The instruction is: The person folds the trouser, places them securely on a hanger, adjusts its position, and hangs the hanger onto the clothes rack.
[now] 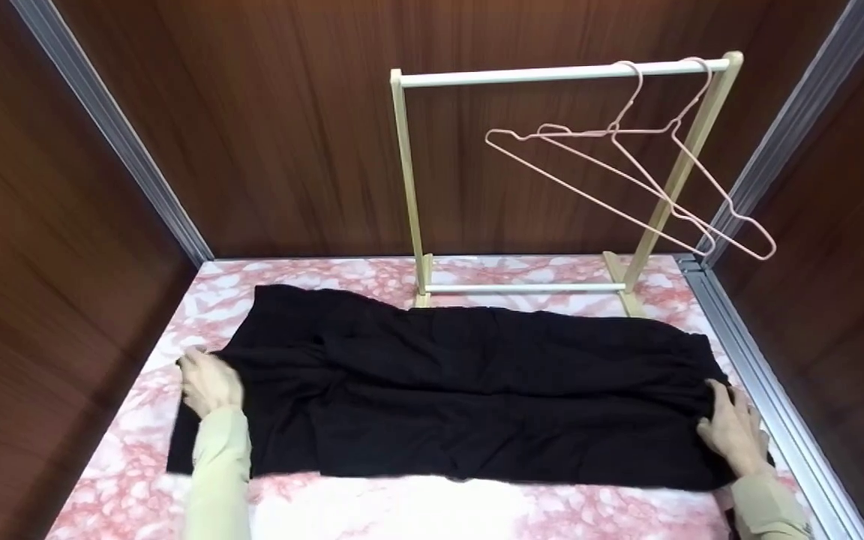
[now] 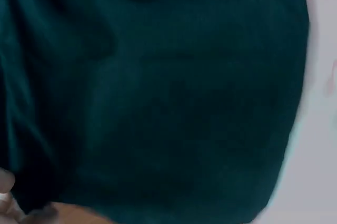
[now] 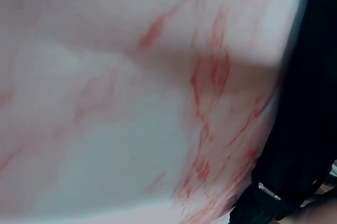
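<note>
A pair of black trousers [image 1: 477, 397] lies sideways across the table, leg ends to the left and a gathered waist to the right. My left hand [image 1: 209, 381] pinches the cloth at the left end; in the left wrist view its fingertips [image 2: 6, 181] show at the lower left corner, by a bunched fold. At the waist end, my right hand [image 1: 736, 429] grips the edge of the trousers with bent fingers. A small metal tip [image 3: 269, 191] shows on the dark cloth in the right wrist view, where most of that hand is out of frame.
Behind the trousers stands a wooden rack with a white top rail [image 1: 514, 76]. Two pink hangers [image 1: 616, 133] hang on its right half. Brown panels [image 1: 289, 135] enclose the pink-and-white marbled table [image 1: 372, 510], with a metal rail [image 1: 784, 405] along the right edge.
</note>
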### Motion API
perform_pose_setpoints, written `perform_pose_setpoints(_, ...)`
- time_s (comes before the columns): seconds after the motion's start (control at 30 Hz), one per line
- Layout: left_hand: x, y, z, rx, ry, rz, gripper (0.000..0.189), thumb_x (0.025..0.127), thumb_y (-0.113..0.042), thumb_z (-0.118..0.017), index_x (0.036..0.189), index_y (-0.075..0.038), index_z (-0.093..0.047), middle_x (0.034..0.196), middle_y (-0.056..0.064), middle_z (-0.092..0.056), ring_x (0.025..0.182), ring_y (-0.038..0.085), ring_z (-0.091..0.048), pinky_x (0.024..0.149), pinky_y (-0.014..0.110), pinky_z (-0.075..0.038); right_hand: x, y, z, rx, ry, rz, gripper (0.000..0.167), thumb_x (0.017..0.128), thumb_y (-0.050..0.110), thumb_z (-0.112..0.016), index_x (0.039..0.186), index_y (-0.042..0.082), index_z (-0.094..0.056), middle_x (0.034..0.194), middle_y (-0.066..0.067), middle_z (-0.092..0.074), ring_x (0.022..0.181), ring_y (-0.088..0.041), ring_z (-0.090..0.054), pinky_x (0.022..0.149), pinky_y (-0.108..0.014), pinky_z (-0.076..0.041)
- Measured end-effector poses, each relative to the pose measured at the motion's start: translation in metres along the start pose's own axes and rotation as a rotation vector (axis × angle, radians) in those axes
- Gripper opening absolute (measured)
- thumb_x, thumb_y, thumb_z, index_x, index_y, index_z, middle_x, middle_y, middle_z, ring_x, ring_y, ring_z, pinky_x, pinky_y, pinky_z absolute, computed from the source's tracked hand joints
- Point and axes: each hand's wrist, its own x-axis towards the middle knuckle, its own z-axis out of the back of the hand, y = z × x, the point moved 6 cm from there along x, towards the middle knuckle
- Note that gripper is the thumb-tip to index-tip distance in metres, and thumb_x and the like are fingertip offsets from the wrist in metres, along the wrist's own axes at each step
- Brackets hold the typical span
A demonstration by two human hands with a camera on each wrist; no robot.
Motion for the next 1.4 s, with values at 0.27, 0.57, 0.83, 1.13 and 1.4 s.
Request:
perform_pose_setpoints(0.27, -0.054, -0.064, -0.061, 0.078, 0.101, -0.616, 0.045, 0.083, -0.012, -0.067, 0.125, 0.002, -0.058, 0.139, 0.027, -0.052, 0.136, 0.055, -0.038, 0.105, 0.077, -0.029, -0.003, 0.027, 0.006, -0.011, -0.216, 0.157, 0.068, 0.078, 0.005, -0.061, 0.142, 0.000, -0.038, 0.149, -0.038, -0.026, 0.135, -0.064, -0.019, 0.106, -0.085, -0.003)
perform_pose_setpoints(0.57, -0.116, -0.129, -0.110, 0.105, 0.451, -1.030, 0.050, 0.082, -0.022, -0.078, 0.128, -0.010, -0.064, 0.126, 0.015, -0.060, 0.116, 0.040, -0.051, 0.103, 0.057, -0.041, 0.008, 0.087, -0.003, -0.074, -0.302, 0.430, 0.059, 0.073, 0.006, -0.071, 0.130, 0.001, -0.057, 0.140, -0.030, -0.046, 0.131, -0.056, -0.032, 0.106, -0.079, -0.016)
perform_pose_setpoints(0.83, -0.126, -0.144, -0.123, 0.280, 0.258, -1.035, 0.009, 0.086, -0.021, -0.074, 0.092, -0.014, -0.071, 0.095, 0.004, -0.063, 0.092, 0.029, -0.060, 0.076, 0.039, -0.050, 0.013, 0.105, -0.002, -0.129, -0.477, 0.507, 0.023, 0.076, -0.001, -0.071, 0.098, -0.001, -0.074, 0.101, -0.020, -0.069, 0.106, -0.047, -0.056, 0.108, -0.072, -0.028)
perform_pose_setpoints(1.13, -0.095, -0.170, -0.103, -0.177, 0.211, -0.589, 0.013, 0.097, -0.020, -0.064, 0.094, -0.008, -0.062, 0.078, 0.003, -0.059, 0.072, 0.035, -0.068, 0.063, 0.047, -0.054, 0.020, 0.115, 0.020, -0.037, -0.699, 0.391, 0.017, 0.091, 0.010, -0.064, 0.098, -0.002, -0.073, 0.099, -0.024, -0.054, 0.099, -0.049, -0.045, 0.092, -0.065, -0.032)
perform_pose_setpoints(1.4, -0.083, -0.190, -0.118, -0.124, 0.263, -0.454, 0.026, 0.100, -0.017, -0.057, 0.118, -0.011, -0.074, 0.100, 0.012, -0.074, 0.097, 0.043, -0.070, 0.081, 0.056, -0.056, 0.040, 0.126, 0.015, 0.005, -0.496, 0.187, 0.028, 0.101, 0.018, -0.049, 0.114, 0.001, -0.068, 0.106, -0.032, -0.068, 0.090, -0.059, -0.060, 0.077, -0.064, -0.042)
